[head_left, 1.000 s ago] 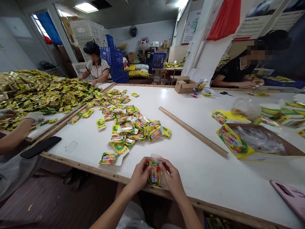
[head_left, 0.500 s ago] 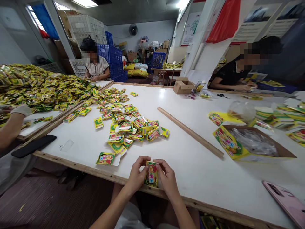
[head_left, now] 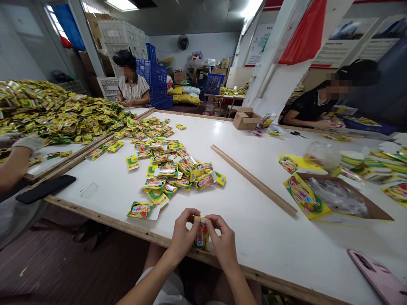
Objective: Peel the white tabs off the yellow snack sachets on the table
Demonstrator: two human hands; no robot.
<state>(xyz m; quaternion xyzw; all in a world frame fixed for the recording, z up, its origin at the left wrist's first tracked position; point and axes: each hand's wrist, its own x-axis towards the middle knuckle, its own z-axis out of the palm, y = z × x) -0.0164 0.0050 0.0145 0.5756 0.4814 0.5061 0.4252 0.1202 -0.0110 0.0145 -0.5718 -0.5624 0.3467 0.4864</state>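
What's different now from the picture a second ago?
The pale flap standing up from the small box has gone down out of sight, and the thumbs now meet near its top edge. The co-worker in the striped shirt has drawn both hands together. The left hand and right hand keep hold; the wooden strip stayed put.

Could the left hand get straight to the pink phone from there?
Probably not directly: the left hand holds a small box, and the right hand lies between it and the pink phone.
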